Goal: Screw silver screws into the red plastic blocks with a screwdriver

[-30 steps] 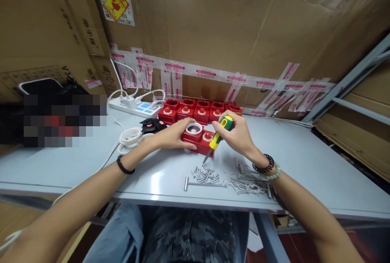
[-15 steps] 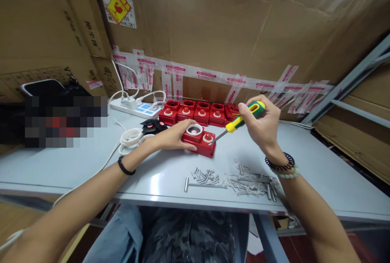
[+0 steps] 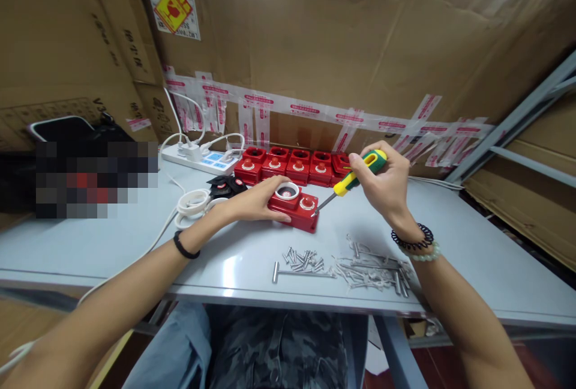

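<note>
Fingers of the right hand (image 3: 390, 188) wrap tightly round a green-and-yellow screwdriver (image 3: 345, 186), its tip at the right end of a red button box (image 3: 299, 221) on the bench (image 3: 459, 245). The left hand (image 3: 256, 202), half curled, steadies the box. Its white ring (image 3: 288, 199) is on; fastening looks unfinished. Loose screws (image 3: 303, 261) lie nearer, red boxes (image 3: 274, 175) behind, apparently ringless.

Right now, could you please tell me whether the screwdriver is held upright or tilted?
Tilted: the screwdriver slants from the right hand down to its tip at the red box.
</note>
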Demonstrator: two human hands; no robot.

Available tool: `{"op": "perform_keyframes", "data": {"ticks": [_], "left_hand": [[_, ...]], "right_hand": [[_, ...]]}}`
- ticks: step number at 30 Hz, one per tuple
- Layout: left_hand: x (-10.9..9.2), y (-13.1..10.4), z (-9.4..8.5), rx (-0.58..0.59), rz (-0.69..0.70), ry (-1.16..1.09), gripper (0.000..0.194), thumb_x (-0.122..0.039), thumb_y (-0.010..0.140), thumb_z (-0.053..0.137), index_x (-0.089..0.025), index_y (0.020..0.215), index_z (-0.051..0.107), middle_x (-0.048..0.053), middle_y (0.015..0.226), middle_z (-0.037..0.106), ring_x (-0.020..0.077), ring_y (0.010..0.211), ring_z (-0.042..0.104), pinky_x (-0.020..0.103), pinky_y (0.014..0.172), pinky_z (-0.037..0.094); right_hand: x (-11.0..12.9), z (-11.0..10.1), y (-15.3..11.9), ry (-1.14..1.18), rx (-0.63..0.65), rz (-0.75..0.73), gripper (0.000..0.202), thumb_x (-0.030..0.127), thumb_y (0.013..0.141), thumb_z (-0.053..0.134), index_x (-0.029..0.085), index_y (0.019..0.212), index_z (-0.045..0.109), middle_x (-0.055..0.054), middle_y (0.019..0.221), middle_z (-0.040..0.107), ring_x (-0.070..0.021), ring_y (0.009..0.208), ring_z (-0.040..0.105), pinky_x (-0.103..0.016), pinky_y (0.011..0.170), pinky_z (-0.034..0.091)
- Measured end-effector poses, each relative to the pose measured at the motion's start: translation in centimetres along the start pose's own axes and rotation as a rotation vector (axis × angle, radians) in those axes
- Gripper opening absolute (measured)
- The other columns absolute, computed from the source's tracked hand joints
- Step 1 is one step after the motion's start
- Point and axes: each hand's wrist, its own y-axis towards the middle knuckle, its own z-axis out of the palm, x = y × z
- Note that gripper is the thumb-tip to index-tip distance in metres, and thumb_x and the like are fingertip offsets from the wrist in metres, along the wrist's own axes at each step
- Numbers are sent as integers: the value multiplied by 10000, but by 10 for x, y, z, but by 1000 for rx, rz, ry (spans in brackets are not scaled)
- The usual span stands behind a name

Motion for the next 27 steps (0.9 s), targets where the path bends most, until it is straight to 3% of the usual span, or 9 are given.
{"op": "perform_keyframes", "data": {"ticks": [10,18,23,27], "left_hand": [[-4,-1,0,16,-52,13,688,-583,822,573,-205,1351,346,149,1394,448,292,1271,463,424,1056,363],[-5,0,0,17,-57,-13,693,-574,805,599,-201,1339,363,153,1367,474,298,1240,486,419,1030,381],[-6,0,1,3,-54,-29,686,-564,795,613,-220,1339,375,140,1352,487,300,1232,489,435,1025,385],[-7,0,1,-2,-47,-37,688,-561,791,620,-211,1332,380,137,1341,493,296,1229,490,432,1030,387]], "right_hand": [[0,6,-5,25,62,28,195,317,761,659,204,694,515,62,559,441,-81,498,386,-238,466,335],[3,6,-6,7,87,20,183,313,769,643,209,704,508,63,551,420,-81,494,358,-238,454,306],[14,8,-5,-35,159,-28,189,318,777,636,218,708,491,56,570,436,-86,508,359,-240,466,308],[30,13,-1,-187,196,-121,321,415,785,633,214,636,431,56,524,404,-81,484,309,-254,484,284]]}}
